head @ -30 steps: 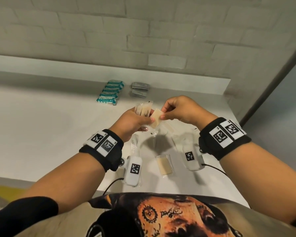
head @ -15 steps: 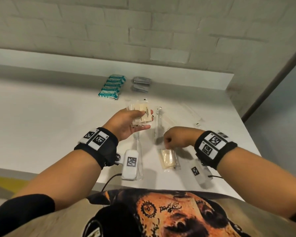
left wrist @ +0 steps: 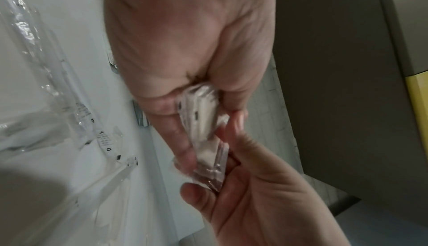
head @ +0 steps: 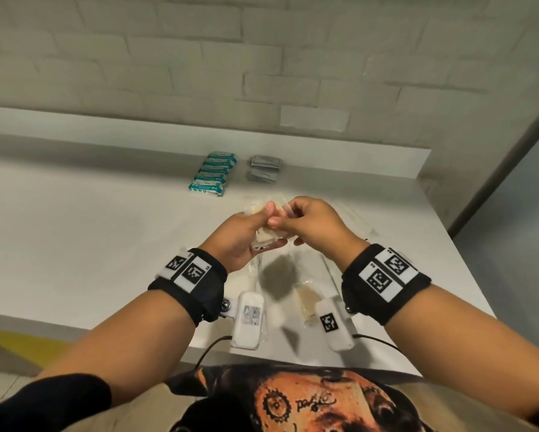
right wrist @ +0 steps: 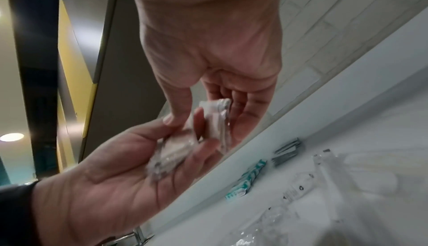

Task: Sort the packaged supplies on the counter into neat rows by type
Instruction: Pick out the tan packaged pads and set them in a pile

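Above the white counter (head: 106, 244) my two hands meet. My left hand (head: 262, 227) grips a small stack of clear packets with beige pads (head: 266, 241); the left wrist view shows the stack (left wrist: 203, 107) held between its thumb and fingers. My right hand (head: 282, 215) pinches one more beige-pad packet (right wrist: 216, 109) and holds it against the stack (right wrist: 172, 152) in the left palm. Another beige-pad packet (head: 307, 299) lies on the counter below my wrists. A row of teal packets (head: 213, 176) and a few grey packets (head: 265, 168) lie near the back.
Long clear plastic sleeves (right wrist: 347, 173) lie loose on the counter's right part, close to its right edge (head: 467, 275). A raised ledge and a brick wall (head: 262, 73) close the back. The counter's left half (head: 59, 229) is bare white surface.
Half a second ago my right hand was down on the counter by the beige packet. It has risen back to my left hand, now pinching a packet. My left hand's fingers have curled round its stack.
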